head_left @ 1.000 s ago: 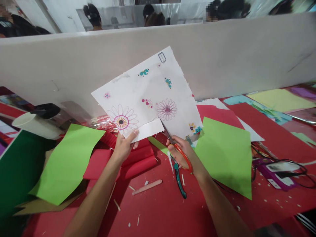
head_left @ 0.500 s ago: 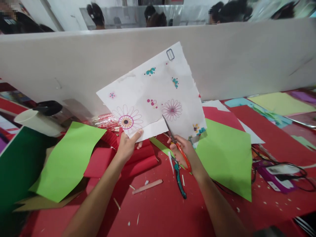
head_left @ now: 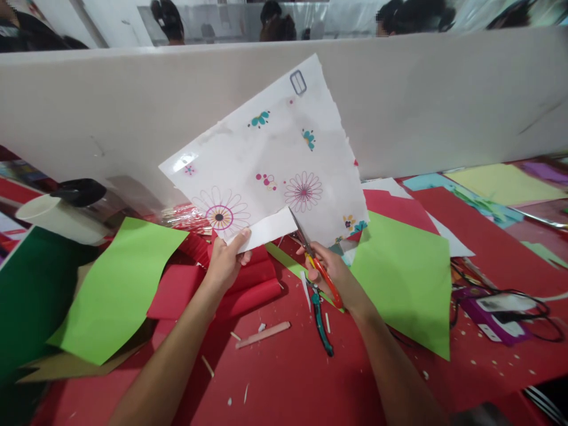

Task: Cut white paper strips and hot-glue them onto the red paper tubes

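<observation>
My left hand pinches the lower edge of a white sheet printed with flowers and butterflies, held up off the red table. In my right hand are red-handled scissors, fingers closed through the handles. The blades sit in a cut running up from the sheet's bottom edge, just below a purple flower. A folded white flap hangs between my two hands.
Green paper sheets lie on both sides. Teal-handled pliers, a wooden stick and paper scraps lie below my hands. Rolled red paper sits underneath. A white partition stands behind, a cup left, cables right.
The printed sheet has tilted and risen slightly, and the scissor blades have shifted a little along the cut. Both hands keep their hold.
</observation>
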### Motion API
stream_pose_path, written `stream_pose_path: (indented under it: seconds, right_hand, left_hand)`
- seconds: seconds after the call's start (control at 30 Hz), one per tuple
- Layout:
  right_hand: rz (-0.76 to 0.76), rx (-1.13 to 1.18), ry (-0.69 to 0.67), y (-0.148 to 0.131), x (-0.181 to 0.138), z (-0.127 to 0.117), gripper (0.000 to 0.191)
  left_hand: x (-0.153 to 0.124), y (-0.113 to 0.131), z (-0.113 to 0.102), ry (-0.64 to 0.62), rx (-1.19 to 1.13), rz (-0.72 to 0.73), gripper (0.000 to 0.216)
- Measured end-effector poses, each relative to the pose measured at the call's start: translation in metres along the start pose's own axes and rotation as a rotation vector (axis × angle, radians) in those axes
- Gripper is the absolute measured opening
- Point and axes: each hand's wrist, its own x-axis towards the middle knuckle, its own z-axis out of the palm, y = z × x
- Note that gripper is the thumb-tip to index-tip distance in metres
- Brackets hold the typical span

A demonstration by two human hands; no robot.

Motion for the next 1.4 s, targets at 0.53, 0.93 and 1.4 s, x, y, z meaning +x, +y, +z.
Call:
stream_pose_path:
  seconds: [0.53,0.93,1.4]
  right_hand:
    - [0.035,-0.016,0.076,-0.007,-0.003,0.007,0.061]
    - [-0.027,0.003,0.081,-0.003,-0.003,0.006,0.052]
    - [0.054,0.151,-0.013,-0.007,-0.003,0.002,0.066]
  left_hand:
    - [-0.002,0.000,0.000,-0.055,-0.045,-0.011,0.041]
    - [-0.003,0.002,-0.009,-0.151,0.083,0.007,0.037]
    - [-0.006,0.007,0.006,-0.053,-0.232,-0.150,0.050]
